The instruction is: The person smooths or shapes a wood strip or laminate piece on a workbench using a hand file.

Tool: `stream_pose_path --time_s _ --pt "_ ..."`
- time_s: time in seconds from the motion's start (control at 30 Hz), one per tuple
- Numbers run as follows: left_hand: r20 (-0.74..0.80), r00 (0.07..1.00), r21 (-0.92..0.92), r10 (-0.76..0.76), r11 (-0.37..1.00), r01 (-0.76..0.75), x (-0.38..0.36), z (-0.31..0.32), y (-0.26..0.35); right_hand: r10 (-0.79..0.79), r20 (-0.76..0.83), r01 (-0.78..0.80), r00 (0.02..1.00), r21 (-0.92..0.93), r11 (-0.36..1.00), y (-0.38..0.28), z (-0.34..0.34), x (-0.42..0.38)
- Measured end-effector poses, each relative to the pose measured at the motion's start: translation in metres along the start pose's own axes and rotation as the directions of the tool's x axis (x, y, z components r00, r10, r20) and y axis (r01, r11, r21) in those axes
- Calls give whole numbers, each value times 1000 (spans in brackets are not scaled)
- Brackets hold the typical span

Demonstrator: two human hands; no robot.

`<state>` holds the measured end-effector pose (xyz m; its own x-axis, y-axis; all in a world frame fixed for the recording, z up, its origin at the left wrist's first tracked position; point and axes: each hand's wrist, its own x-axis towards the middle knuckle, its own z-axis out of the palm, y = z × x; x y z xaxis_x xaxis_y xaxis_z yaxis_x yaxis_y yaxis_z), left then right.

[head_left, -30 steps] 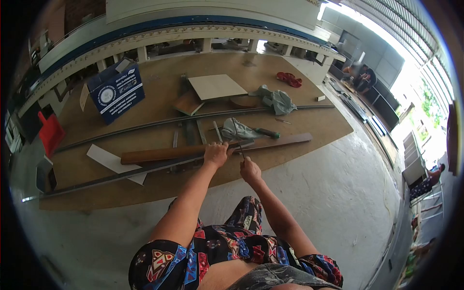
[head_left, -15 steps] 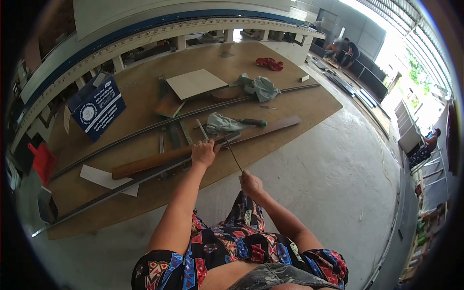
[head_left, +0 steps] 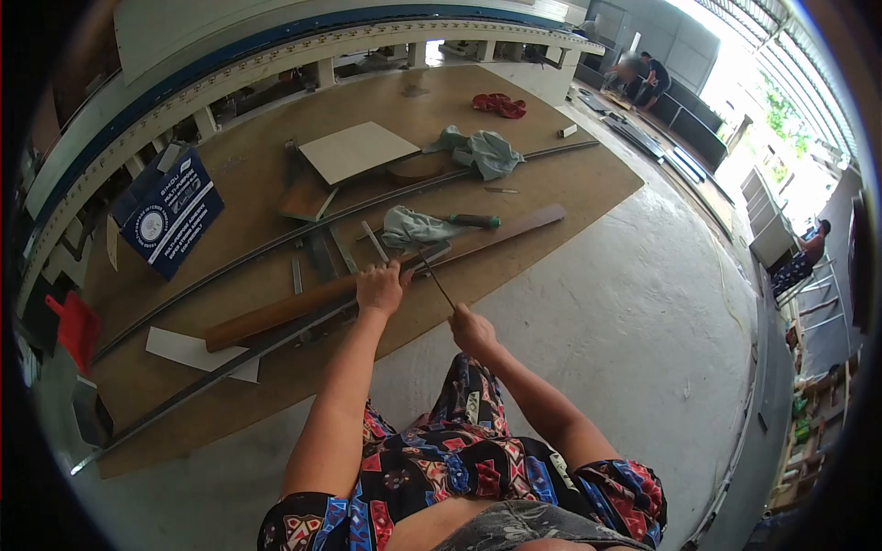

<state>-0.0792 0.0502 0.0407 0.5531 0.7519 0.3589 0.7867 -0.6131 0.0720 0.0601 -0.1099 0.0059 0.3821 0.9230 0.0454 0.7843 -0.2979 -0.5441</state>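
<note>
the right hand [head_left: 473, 331] has moved slightly up the frame with the rod [head_left: 440, 289], fingers clamped on its end near centre. the left hand's [head_left: 379, 287] fingers grip the bar [head_left: 239, 362], slanting from lower left.

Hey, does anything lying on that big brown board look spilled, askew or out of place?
No spill shows. The white strip lies askew beneath the long dark bar, crossing it at a slant instead of running alongside. The near grey-green cloth is also bunched up among the parts.
</note>
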Motion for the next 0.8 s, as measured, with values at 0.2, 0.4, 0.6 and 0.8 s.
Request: stream_pose_path --time_s 0.2,0.4,0.6,0.8 --pt "-23 1000 -35 4 999 -5 0 3 -2 15 -11 -15 1000 -14 1000 17 1 -26" --pt "5 1000 18 -4 1000 4 0 2 -1 -26 -15 25 1000 -40 999 -19 -3 42" --pt "13 1000 13 -2 1000 2 1 4 -1 -19 -38 19 999 7 1000 -28 -2 51" --pt "5 1000 1 16 1000 -16 0 2 -2 59 17 -59 998 15 998 7 8 -21"
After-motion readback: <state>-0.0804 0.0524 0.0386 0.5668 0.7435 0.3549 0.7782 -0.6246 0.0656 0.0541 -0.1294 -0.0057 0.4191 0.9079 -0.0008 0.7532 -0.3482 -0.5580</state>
